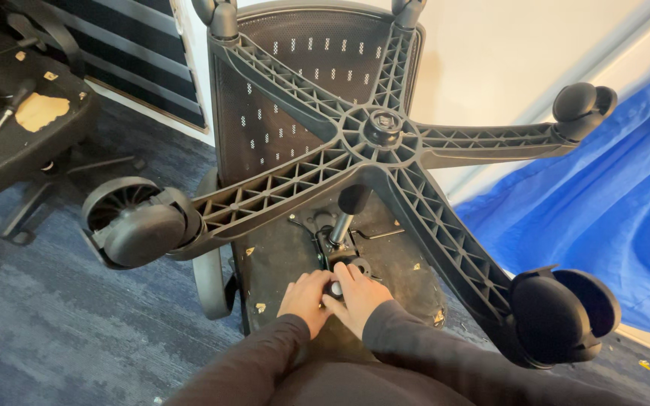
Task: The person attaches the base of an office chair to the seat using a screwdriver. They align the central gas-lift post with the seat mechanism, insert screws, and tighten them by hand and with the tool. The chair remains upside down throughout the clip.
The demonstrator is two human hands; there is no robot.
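Note:
An office chair lies overturned, its five-armed black star base (383,128) pointing up at me with castor wheels at the arm ends. Beneath the base shows the underside of the seat (280,263) and the metal gas column (340,225). My left hand (306,298) and my right hand (356,295) are pressed together on a small black knob (335,289) of the seat mechanism, just below the column. Fingers of both hands curl around it. Both forearms wear dark sleeves.
A large castor (135,223) sticks out at the left and another (558,316) at the lower right. A second worn black chair seat (24,128) with a screwdriver on it stands at the upper left. A blue tarp (611,203) covers the floor at the right. Grey-blue carpet lies underneath.

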